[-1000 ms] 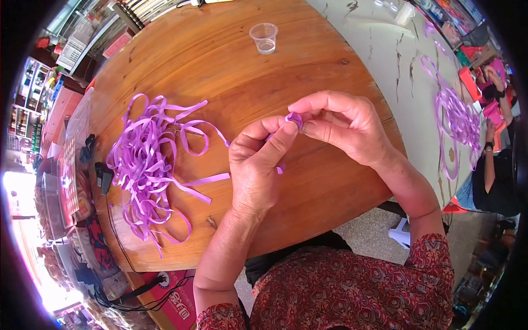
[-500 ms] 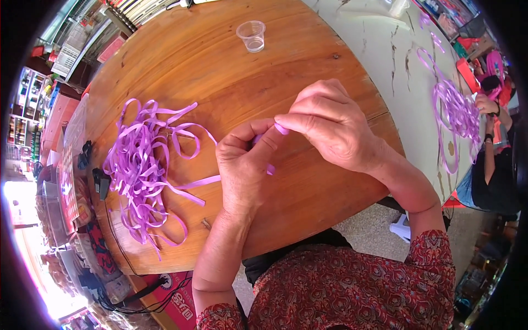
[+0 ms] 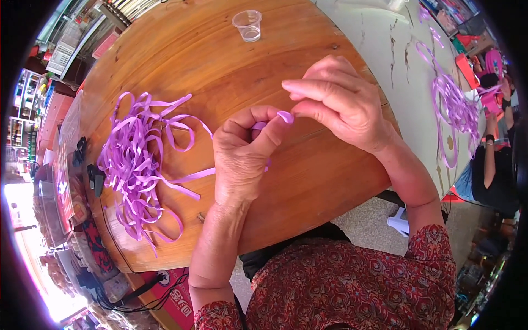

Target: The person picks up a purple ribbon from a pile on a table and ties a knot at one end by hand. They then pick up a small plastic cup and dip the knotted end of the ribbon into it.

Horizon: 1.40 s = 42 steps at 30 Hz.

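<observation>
My left hand (image 3: 242, 151) is closed on a purple ribbon (image 3: 285, 116), pinching a small folded bit of it between thumb and forefinger. More of that ribbon shows inside the curled fingers, and a short bit pokes out below the thumb. Strands run from the hand leftward to a tangled ribbon pile (image 3: 135, 165) on the wooden table (image 3: 308, 181). My right hand (image 3: 352, 110) is raised just right of the fold, its forefinger lifted away from its thumb. That thumb's tip is at the fold's edge; whether it touches, I cannot tell.
A clear plastic cup (image 3: 248, 30) stands at the table's far side. On the right, a white marbled table (image 3: 379, 49) carries another purple ribbon bundle (image 3: 456, 104), with a co-worker's arms (image 3: 489, 165) beside it. A black clip-like object (image 3: 96, 180) and thin cable lie along the left edge.
My right forefinger has lifted off the ribbon, and that hand has opened and risen slightly. My left hand keeps its pinch, with the folded bit now more exposed.
</observation>
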Tool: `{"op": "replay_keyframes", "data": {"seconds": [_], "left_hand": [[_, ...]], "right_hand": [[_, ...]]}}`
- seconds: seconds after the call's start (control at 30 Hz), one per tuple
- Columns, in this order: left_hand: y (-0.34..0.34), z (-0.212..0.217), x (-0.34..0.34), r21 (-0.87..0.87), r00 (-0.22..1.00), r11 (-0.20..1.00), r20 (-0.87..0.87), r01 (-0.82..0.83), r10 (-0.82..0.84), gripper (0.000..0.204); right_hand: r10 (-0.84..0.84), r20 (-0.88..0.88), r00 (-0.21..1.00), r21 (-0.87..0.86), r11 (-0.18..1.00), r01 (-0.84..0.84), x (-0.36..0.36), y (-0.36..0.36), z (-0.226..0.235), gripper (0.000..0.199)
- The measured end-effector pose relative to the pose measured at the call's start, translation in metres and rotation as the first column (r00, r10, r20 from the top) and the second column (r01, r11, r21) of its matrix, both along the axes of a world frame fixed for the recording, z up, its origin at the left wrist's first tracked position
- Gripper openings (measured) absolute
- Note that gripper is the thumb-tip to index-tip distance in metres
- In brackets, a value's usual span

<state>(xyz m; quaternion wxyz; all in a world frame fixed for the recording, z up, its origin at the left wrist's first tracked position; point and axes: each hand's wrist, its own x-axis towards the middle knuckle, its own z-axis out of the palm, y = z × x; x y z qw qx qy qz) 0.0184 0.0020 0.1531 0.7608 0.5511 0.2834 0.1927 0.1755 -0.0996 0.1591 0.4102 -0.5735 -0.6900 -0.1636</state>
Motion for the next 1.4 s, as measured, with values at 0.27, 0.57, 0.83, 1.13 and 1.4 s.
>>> {"op": "replay_keyframes", "data": {"seconds": [0.27, 0.57, 0.83, 1.13, 1.4], "left_hand": [[-0.005, -0.001, 0.002, 0.082, 0.987, 0.987, 0.097, -0.135, 0.127, 0.005], [-0.009, -0.005, 0.001, 0.112, 0.981, 0.987, 0.170, -0.113, 0.093, 0.006], [-0.010, -0.006, 0.000, 0.106, 0.979, 0.989, 0.189, -0.102, 0.080, 0.007], [-0.010, -0.010, 0.003, -0.231, 0.902, 0.968, 0.432, 0.099, 0.011, 0.008], [-0.007, -0.018, 0.001, -0.358, 0.838, 0.902, 0.546, 0.242, -0.008, 0.010]], "right_hand": [[0.084, -0.243, 0.966, -0.004, 0.996, -0.088, -0.009, -0.007, 0.012, 0.024], [0.056, -0.350, 0.935, -0.064, 0.995, -0.083, -0.017, -0.002, 0.005, 0.011], [0.034, -0.537, 0.843, -0.159, 0.977, -0.141, -0.017, -0.007, 0.008, 0.005], [-0.010, -0.998, 0.057, -0.038, 0.855, -0.517, -0.016, -0.007, -0.002, 0.015], [-0.027, -0.975, 0.219, -0.134, 0.862, -0.490, -0.024, -0.009, 0.010, 0.012]]}}
